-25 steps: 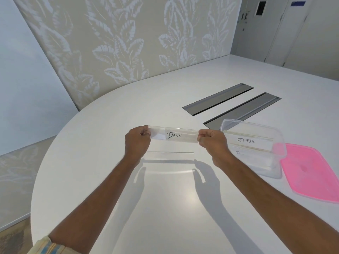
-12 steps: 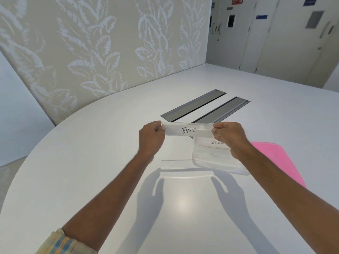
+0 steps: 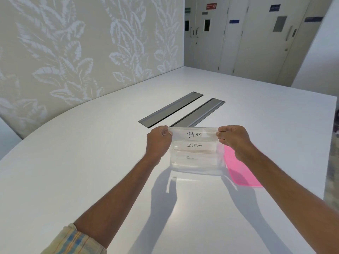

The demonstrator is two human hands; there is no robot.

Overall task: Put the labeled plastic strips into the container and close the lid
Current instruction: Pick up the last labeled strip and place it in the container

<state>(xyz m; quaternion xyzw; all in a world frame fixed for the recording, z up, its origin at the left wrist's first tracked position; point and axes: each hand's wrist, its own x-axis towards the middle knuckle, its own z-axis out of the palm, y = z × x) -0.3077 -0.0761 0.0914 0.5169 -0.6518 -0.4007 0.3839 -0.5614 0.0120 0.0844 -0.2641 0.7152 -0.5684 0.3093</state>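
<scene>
A clear plastic strip labeled BEAR point(image 3: 194, 134) is stretched between my two hands, above the far edge of the clear container point(image 3: 197, 170). My left hand point(image 3: 158, 142) pinches its left end and my right hand point(image 3: 232, 139) pinches its right end. Inside the container lies a strip labeled ZEBRA point(image 3: 194, 145), and below it another strip point(image 3: 190, 158) whose writing is too faint to read. The pink lid point(image 3: 240, 171) lies flat on the table, touching the container's right side, partly hidden by my right forearm.
The white table point(image 3: 91, 162) has two grey recessed cable channels point(image 3: 171, 109) just beyond the container. A leaf-patterned wall runs along the left, and white doors stand at the far back. The table's right edge is close to the lid.
Both hands have carried the BEAR strip to the right, from the bare table left of the container to above the container. The camera view turned right as well.
</scene>
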